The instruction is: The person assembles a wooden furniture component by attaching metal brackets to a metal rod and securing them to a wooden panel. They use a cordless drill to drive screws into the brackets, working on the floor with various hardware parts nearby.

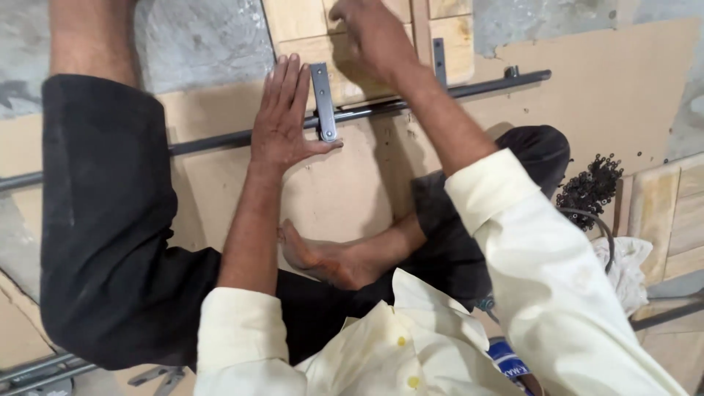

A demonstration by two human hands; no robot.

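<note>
My left hand (284,117) lies flat with fingers together on a brown board, its thumb and palm edge against a grey metal bracket (322,99) that crosses a long dark metal rod (220,139). My right hand (370,33) reaches further out over a light wooden panel (451,44), fingers curled; whether it holds anything I cannot see. A second grey bracket (439,60) sits on the rod to the right. I sit on the floor in a cream shirt and black trousers, one bare foot (323,257) tucked under.
The brown board (623,88) covers the concrete floor (198,40). A pile of small black screws (590,187) lies at the right, beside a white cloth (623,268) and another wooden panel (675,220). More metal rods (37,367) lie at lower left.
</note>
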